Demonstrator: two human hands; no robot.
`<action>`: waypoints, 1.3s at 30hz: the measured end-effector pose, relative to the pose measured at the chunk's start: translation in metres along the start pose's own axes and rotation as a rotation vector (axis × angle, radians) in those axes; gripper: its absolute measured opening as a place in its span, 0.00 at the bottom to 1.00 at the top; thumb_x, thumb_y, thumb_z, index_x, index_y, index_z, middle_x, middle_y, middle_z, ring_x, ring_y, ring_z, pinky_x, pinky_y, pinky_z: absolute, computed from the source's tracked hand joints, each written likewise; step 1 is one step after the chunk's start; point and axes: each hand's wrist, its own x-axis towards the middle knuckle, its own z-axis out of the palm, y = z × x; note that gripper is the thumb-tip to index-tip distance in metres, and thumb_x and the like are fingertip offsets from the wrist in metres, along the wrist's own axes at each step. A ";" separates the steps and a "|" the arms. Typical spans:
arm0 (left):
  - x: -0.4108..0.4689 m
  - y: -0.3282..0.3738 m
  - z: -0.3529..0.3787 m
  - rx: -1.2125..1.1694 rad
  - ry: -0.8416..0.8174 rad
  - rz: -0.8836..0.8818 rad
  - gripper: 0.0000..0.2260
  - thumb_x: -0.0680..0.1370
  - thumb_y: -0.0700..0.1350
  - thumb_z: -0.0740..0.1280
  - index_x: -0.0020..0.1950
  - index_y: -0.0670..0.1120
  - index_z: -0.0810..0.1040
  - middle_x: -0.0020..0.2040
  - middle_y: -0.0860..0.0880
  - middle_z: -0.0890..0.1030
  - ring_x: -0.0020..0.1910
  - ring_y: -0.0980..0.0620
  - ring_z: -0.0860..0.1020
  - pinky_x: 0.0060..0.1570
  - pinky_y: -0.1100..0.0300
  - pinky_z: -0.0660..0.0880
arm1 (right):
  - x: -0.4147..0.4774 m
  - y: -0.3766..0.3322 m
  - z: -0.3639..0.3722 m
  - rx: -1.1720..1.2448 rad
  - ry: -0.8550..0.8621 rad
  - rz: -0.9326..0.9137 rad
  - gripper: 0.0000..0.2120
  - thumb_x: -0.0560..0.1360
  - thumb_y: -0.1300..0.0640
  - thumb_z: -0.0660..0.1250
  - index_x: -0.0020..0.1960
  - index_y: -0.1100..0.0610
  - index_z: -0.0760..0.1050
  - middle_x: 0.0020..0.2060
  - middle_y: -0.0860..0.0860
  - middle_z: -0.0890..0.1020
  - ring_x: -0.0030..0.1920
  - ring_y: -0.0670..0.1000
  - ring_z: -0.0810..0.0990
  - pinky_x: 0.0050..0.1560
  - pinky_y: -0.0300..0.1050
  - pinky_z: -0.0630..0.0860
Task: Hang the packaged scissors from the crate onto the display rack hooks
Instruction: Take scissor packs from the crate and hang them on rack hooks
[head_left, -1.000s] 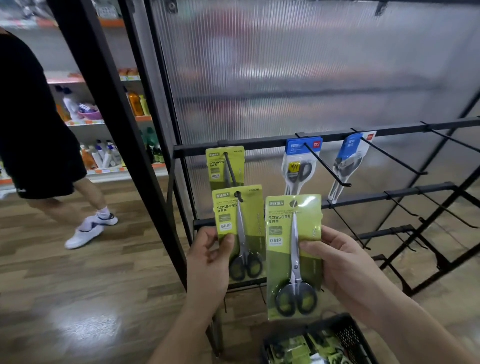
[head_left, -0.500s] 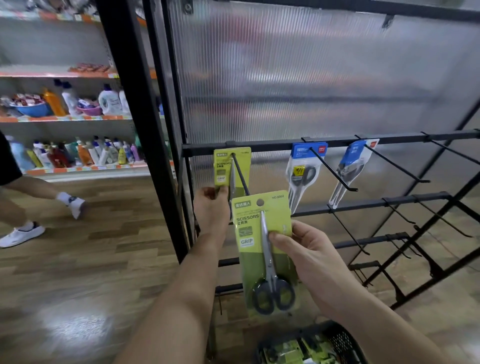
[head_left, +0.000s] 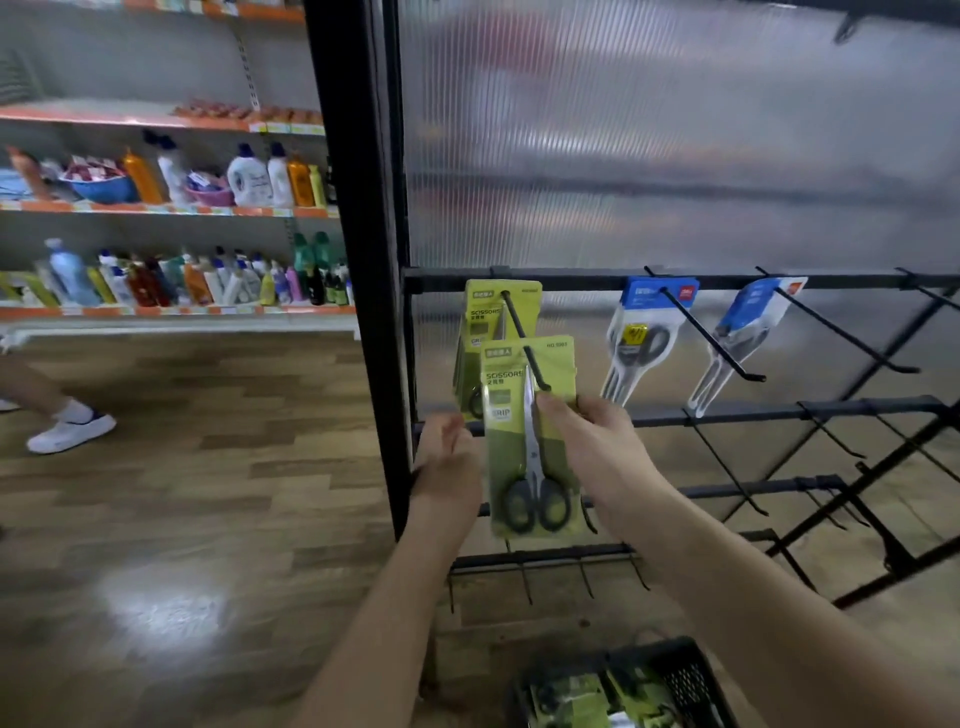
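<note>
Head view, sole view available.

1. My right hand (head_left: 597, 452) grips the green scissors pack (head_left: 530, 441), thumb on the front of the card and fingers behind it. The pack hangs upright, scissor handles down. I judge the hold sits at mid-card so that the top edge is free to meet the hook.

2. The leftmost hook (head_left: 525, 347) slopes out and down from the top rack bar (head_left: 571, 283). Its tip lies just above my thumb, across the upper card. It appears to pass through the hang hole. I cannot confirm this, as the hole itself is not visible.

3. My left hand (head_left: 447, 462) is just beside the pack's left edge, below the hung green packs (head_left: 480, 322). Blur hides the fingers, so I cannot tell whether they pinch or only steady anything. Probable purpose: keeping the hung cards from swinging.

4. Two blue scissors packs (head_left: 644, 332) hang at the roots of the neighbouring hooks, leaving the front of each hook free.

5. The crate (head_left: 680, 670) is on the floor below my right arm, with further green packs inside. Task is partly done, in my judgement.

6. Risk: the card may snag on the upturned hook tip.
</note>
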 end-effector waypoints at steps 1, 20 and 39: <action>-0.002 -0.001 -0.002 0.033 -0.017 0.034 0.06 0.86 0.45 0.58 0.55 0.55 0.72 0.54 0.51 0.79 0.45 0.57 0.76 0.47 0.61 0.74 | 0.005 -0.003 0.002 -0.018 -0.012 0.004 0.10 0.82 0.46 0.65 0.50 0.50 0.80 0.43 0.45 0.85 0.46 0.46 0.83 0.40 0.42 0.75; -0.050 -0.004 0.030 0.253 -0.026 0.168 0.07 0.83 0.53 0.65 0.51 0.50 0.76 0.48 0.53 0.81 0.48 0.58 0.79 0.47 0.60 0.75 | 0.070 -0.013 -0.011 -0.280 -0.175 -0.022 0.23 0.82 0.47 0.66 0.71 0.58 0.70 0.70 0.54 0.74 0.66 0.55 0.73 0.67 0.50 0.70; -0.171 -0.167 0.288 0.995 -0.507 -0.004 0.06 0.84 0.50 0.64 0.56 0.50 0.77 0.51 0.48 0.83 0.52 0.45 0.79 0.64 0.45 0.73 | -0.007 0.316 -0.354 -0.653 -0.436 0.363 0.17 0.80 0.44 0.67 0.63 0.53 0.79 0.63 0.53 0.80 0.62 0.53 0.78 0.65 0.52 0.75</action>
